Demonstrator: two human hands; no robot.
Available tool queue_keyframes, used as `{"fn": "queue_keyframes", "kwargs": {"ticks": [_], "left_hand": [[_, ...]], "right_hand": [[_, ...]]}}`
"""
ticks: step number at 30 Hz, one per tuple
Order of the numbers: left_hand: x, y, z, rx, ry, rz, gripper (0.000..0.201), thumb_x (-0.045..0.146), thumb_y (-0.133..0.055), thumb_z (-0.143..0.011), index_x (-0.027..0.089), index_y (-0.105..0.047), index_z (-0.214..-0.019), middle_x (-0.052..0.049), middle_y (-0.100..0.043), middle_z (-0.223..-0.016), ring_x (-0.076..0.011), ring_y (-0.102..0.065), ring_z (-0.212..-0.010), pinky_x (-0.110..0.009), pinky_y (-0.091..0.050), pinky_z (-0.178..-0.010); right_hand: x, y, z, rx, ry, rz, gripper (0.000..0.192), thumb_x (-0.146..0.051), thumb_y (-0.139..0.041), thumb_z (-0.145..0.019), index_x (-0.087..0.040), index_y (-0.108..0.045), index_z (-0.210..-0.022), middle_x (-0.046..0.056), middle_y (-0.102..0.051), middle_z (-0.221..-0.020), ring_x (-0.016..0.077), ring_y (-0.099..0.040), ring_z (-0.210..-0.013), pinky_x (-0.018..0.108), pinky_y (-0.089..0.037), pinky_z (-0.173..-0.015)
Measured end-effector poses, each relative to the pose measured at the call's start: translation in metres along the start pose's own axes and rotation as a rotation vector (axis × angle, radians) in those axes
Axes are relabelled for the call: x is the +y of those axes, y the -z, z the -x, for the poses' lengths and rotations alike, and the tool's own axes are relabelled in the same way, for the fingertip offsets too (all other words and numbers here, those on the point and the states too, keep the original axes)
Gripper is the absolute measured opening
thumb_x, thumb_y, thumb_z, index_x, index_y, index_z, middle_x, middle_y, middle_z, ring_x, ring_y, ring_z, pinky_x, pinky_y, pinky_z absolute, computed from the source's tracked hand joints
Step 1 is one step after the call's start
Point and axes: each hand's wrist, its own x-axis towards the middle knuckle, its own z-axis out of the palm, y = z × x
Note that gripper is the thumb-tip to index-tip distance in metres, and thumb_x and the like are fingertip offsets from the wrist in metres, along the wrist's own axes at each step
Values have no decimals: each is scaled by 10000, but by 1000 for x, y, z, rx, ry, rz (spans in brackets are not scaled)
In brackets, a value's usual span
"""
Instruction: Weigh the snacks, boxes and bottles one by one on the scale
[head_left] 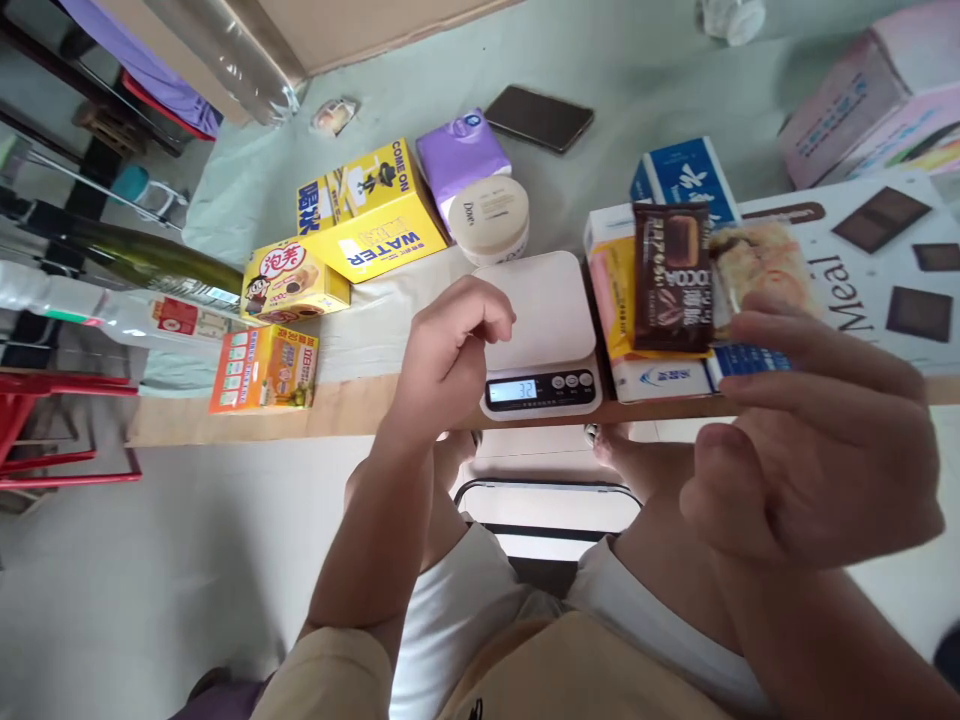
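A white kitchen scale lies at the table's front edge. Its lit display seems to read 32. My left hand hovers at the scale's left side, fingers curled in and closed, with nothing visible in them. Over the right part of the table, my right hand is held up with thumb and bent fingers apart, holding nothing that I see. Just beyond it lie a brown cocoa snack packet and a clear-wrapped pastry. Under these are a yellow and white pack and a blue box.
Left of the scale stand a Dove jar, a purple pack, a yellow water box, a yellow snack box and an orange box. Behind lies a phone. A pink carton and a Meal box are at right.
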Motion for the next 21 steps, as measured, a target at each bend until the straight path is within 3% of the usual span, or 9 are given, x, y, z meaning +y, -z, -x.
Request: {"fn": "queue_keyframes", "kwargs": {"ticks": [2, 4, 6, 7, 10, 12, 14, 17, 21], "left_hand": [[-16, 0, 4, 104, 182, 166, 183, 63, -515, -773, 207, -561, -670, -17, -592, -702, -135, -523, -639, -270, -422, -592], [-32, -2, 4, 303, 382, 345, 182, 128, -494, -833, 214, -559, -687, 1, -536, -627, -127, -467, -571, -262, -384, -556], [-47, -2, 0, 473, 429, 460, 215, 216, -461, -930, 220, -588, -757, -10, -585, -683, -137, -532, -638, -266, -453, -630], [-55, -2, -3, 504, 405, 484, 232, 270, -452, -969, 222, -607, -804, -25, -639, -763, -147, -596, -731, -274, -503, -714], [-78, 3, -13, 442, 358, 510, 300, 416, -424, -1038, 233, -657, -989, -65, -742, -1122, -194, -690, -1138, -326, -549, -1006], [-90, 5, -19, 403, 380, 542, 362, 457, -367, -1073, 254, -662, -1124, -65, -734, -1302, -215, -664, -1315, -378, -542, -1113], [-99, 5, -23, 380, 388, 563, 375, 460, -359, -1093, 275, -661, -1215, -53, -707, -1408, -218, -627, -1411, -422, -507, -1207], [-104, 3, -25, 347, 367, 555, 341, 494, -488, -1077, 273, -678, -1255, -54, -662, -1493, -232, -548, -1507, -444, -374, -1341], [-103, 2, -27, 300, 401, 579, 422, 546, -471, -1089, 260, -672, -1326, -66, -599, -1583, -249, -476, -1582, -457, -341, -1370]], "right_hand": [[-13, -5, -3, -80, -80, 40, 190, -211, -663, -834, -278, -655, -1012, 79, -799, -1173, 324, -786, -1139, 596, -660, -1024], [-27, -10, -12, -176, -191, 58, 109, -269, -682, -875, -281, -641, -975, 96, -798, -1150, 330, -784, -1134, 582, -664, -963], [-38, -16, -26, -317, -247, 56, 102, -332, -660, -926, -291, -641, -1017, 102, -783, -1201, 320, -763, -1189, 571, -645, -982], [-41, -19, -36, -411, -251, 66, 129, -339, -647, -941, -296, -647, -1062, 100, -768, -1260, 314, -739, -1248, 567, -628, -1019], [-35, -37, -73, -687, -151, 170, 243, -358, -608, -944, -315, -668, -1175, 73, -738, -1355, 310, -706, -1306, 560, -601, -1046], [-23, -56, -103, -792, -81, 262, 312, -438, -591, -918, -327, -690, -1193, 74, -759, -1292, 325, -740, -1195, 559, -608, -955], [-7, -83, -133, -919, -68, 337, 392, -469, -621, -871, -339, -694, -1234, 86, -763, -1255, 322, -747, -1105, 538, -597, -896], [16, -129, -165, -1137, -77, 479, 569, -480, -719, -828, -261, -655, -1349, 150, -695, -1362, 342, -700, -1190, 550, -561, -1035], [32, -177, -176, -1330, -117, 674, 792, -478, -790, -822, -158, -537, -1501, 225, -643, -1409, 372, -654, -1273, 526, -542, -1054]]}}
